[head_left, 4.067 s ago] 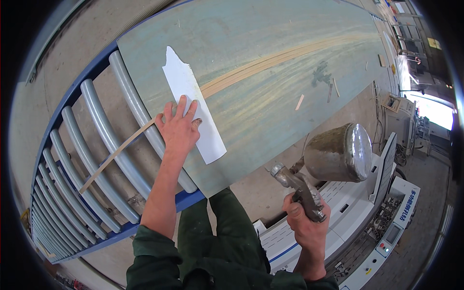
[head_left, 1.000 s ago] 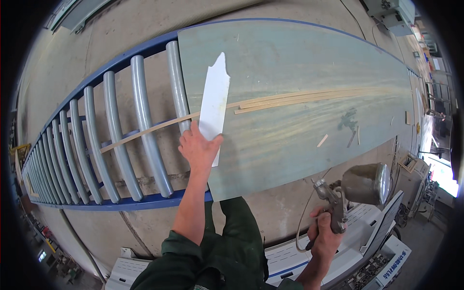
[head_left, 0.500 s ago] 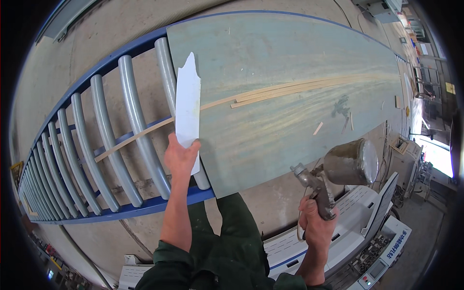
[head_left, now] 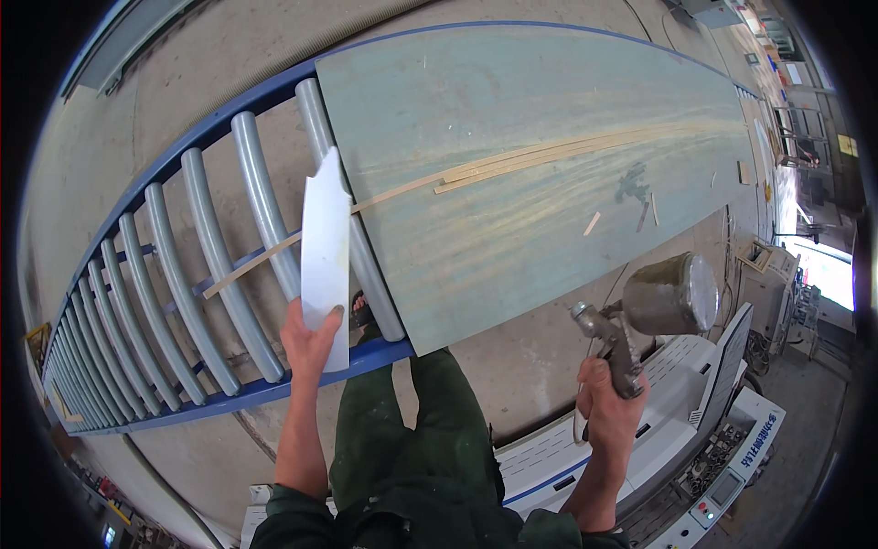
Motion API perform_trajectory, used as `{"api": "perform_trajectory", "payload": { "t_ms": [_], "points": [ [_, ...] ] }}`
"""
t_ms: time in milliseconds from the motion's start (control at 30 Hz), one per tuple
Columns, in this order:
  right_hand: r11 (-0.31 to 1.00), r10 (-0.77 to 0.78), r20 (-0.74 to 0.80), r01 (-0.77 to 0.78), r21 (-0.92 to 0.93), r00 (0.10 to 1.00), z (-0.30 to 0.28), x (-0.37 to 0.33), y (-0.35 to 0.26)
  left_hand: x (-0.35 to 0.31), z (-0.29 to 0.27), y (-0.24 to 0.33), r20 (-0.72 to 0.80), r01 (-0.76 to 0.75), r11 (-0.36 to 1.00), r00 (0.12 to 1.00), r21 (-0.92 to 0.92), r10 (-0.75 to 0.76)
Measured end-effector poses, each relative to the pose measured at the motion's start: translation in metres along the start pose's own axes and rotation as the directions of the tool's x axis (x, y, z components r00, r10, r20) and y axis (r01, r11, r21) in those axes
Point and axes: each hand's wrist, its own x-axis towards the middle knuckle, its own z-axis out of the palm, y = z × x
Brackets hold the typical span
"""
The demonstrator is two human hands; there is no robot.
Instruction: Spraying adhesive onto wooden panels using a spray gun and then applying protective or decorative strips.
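Note:
My left hand [head_left: 311, 340] grips a long white strip of sheet [head_left: 326, 247] near its lower end; the far end is ragged. The strip hangs over the rollers, just left of the greenish board [head_left: 549, 82]. My right hand [head_left: 611, 407] is closed round the handle of a metal spray gun [head_left: 608, 337]. A stained metal cup [head_left: 670, 295] sits on the gun, tilted to the right. Several thin wooden strips [head_left: 512, 165] lie lengthwise on the board, and one of them sticks out over the rollers, passing behind the white strip.
The board rests on a blue-framed roller conveyor [head_left: 261, 397] with grey rollers [head_left: 261, 197] running off to the left. Small wood scraps [head_left: 592, 223] lie on the board. A white machine [head_left: 549, 457] with a control panel [head_left: 725, 488] stands at the lower right. A ribbed hose [head_left: 329, 38] lies beyond the conveyor.
My left hand has drawn the white strip left and toward me, off the board's edge. The spray gun has shifted slightly right, and the view has moved a little.

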Motion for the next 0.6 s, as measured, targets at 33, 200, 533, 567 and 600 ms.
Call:
{"api": "perform_trajectory", "payload": {
  "t_ms": [33,200,533,567,600],
  "points": [
    [0.999,0.035,-0.033,-0.034,0.021,0.999,-0.002,0.001,-0.005,-0.008,-0.003,0.001,0.031,-0.008,1.000,0.999,-0.014,0.009],
    [0.999,0.002,-0.119,0.004,0.051,0.993,0.002,0.004,-0.023,-0.047,0.018,-0.020,0.238,-0.022,1.000,0.971,0.005,0.020],
    [1.000,0.013,0.110,-0.014,0.012,0.994,0.011,-0.022,-0.044,-0.088,0.100,-0.015,0.387,-0.432,0.901,0.835,0.022,0.391],
    [1.000,0.010,0.111,-0.011,0.008,0.994,0.008,-0.020,-0.041,-0.079,0.098,-0.026,0.310,-0.458,0.889,0.844,-0.011,0.438],
    [0.999,-0.021,0.062,0.024,-0.044,0.998,0.003,-0.017,-0.035,-0.069,0.090,-0.033,0.231,-0.485,0.874,0.846,-0.040,0.480]
  ]
}}
